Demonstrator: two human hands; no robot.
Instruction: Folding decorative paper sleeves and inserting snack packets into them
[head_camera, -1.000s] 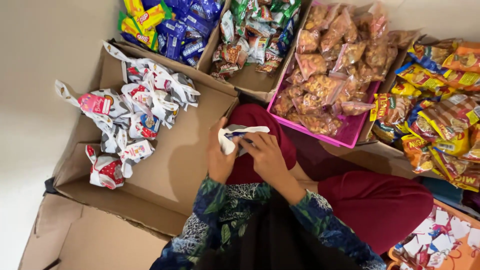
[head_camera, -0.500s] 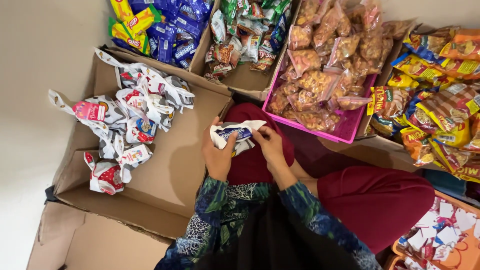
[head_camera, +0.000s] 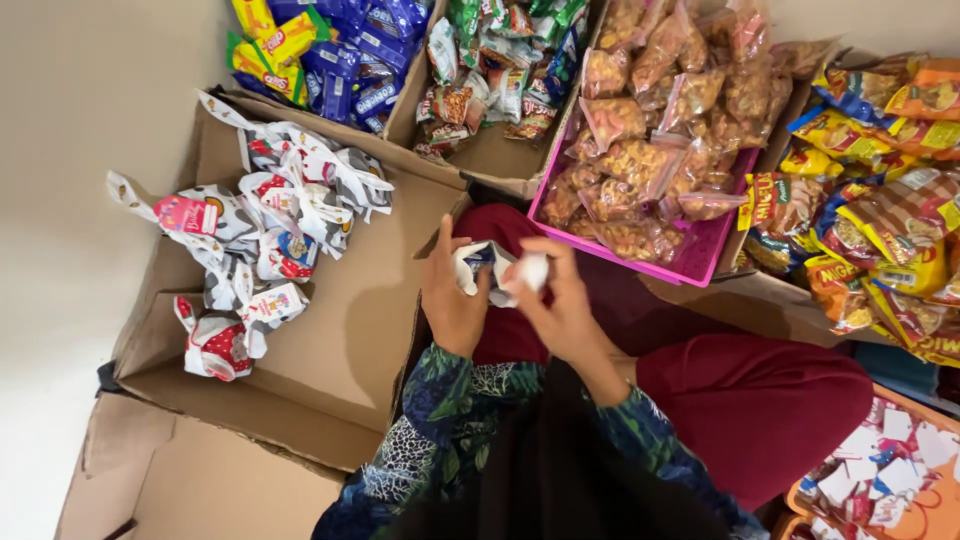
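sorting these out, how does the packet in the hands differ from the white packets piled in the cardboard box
The white packet is a single one, pinched between the left hand and right hand above the lap; the piled packets are many, lying loose in the open cardboard box. The held one is crumpled small; the piled ones lie spread out, some knotted. Both are white with coloured print.

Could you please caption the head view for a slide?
Both hands, left hand and right hand, fold a white wrapper among snack boxes.

A heap of white printed plastic sachets (head_camera: 262, 232) lies in the shallow brown cardboard box (head_camera: 345, 330) left of both hands, while the pink plastic basket (head_camera: 690, 262) of clear snack bags sits right.
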